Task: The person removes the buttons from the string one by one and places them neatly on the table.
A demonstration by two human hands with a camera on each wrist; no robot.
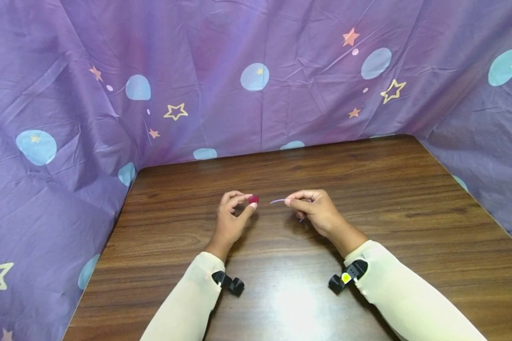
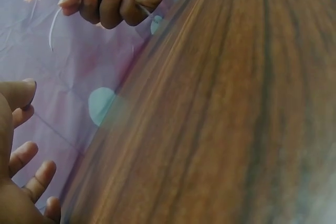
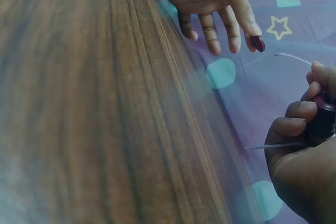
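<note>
Between thumb and fingertip, my left hand point(image 1: 230, 218) pinches a small dark red disc point(image 1: 253, 199); its other fingers are spread in the wrist views. Facing it, my right hand point(image 1: 317, 210) pinches a thin pale purple cord point(image 1: 278, 201). One end curves out toward the disc, a short gap apart, and the other end point(image 3: 257, 147) sticks out below the curled fingers. Inside the right hand's curled fingers sits a dark red rounded piece point(image 3: 325, 102), mostly hidden; I cannot tell its kind.
Both hands are over a brown wood-grain table point(image 1: 175, 284). A purple cloth point(image 1: 217, 109) with stars and blue spots hangs behind and along the sides. Black camera mounts point(image 1: 229, 282) sit at the pale sleeves point(image 1: 187, 298).
</note>
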